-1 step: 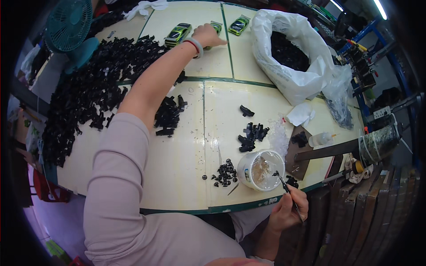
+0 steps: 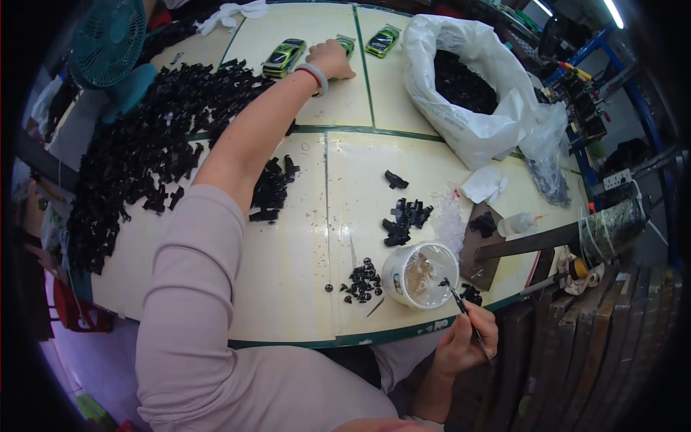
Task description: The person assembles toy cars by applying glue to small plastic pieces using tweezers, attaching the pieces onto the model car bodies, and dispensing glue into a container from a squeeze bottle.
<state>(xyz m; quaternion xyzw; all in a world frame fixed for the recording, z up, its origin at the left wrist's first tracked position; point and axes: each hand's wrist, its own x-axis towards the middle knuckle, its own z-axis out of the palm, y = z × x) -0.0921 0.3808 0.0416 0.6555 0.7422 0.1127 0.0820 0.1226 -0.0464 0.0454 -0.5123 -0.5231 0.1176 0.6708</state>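
Note:
My left hand (image 2: 329, 59) reaches across the bench, its fingers curled over the middle green-and-black toy car (image 2: 346, 45). Much of that car is hidden under the hand. Another toy car (image 2: 284, 57) is just left of the hand, and a third toy car (image 2: 382, 41) lies to its right. Close to the near edge, my right hand (image 2: 468, 337) grips dark tweezers (image 2: 464, 305). A tiny black part (image 2: 444, 283) shows at the tweezer tips, above a round white tub (image 2: 391, 275) with clear film inside it.
Black plastic parts (image 2: 155, 133) are heaped across the left side; smaller groups lie mid-bench. Small round black pieces (image 2: 363, 281) are beside the tub. A white plastic bag (image 2: 461, 129) of black parts stands far right, near a small bottle (image 2: 520, 224). A green fan (image 2: 108, 43) occupies the far left.
The whole view has shifted slightly left. Both hands keep nearly the same places, with the left at the middle car and the right holding the tweezers at the tub.

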